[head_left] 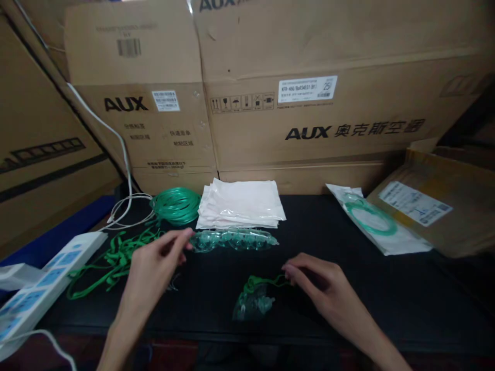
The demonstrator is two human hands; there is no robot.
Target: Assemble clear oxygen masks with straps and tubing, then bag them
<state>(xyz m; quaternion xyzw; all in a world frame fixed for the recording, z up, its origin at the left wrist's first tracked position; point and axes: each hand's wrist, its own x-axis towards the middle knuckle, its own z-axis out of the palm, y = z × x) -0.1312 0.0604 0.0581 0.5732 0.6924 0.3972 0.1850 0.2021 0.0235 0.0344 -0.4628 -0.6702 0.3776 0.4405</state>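
My left hand (154,263) hovers over the black table, its fingertips at the left end of a row of clear plastic oxygen masks (234,239). Whether those fingers pinch anything is hard to tell. My right hand (320,283) is at the middle right, with its fingertips pinched on a green elastic strap (266,281). That strap is attached to a clear plastic mask (253,304) lying on the table between my hands.
Behind the masks are a coil of green tubing (176,206) and a stack of plastic bags (240,203). Loose green straps (116,257) lie beside a white power strip (50,283). Green tubing in a white pouch (371,219) lies to the right. Cardboard cartons (309,87) form the back wall.
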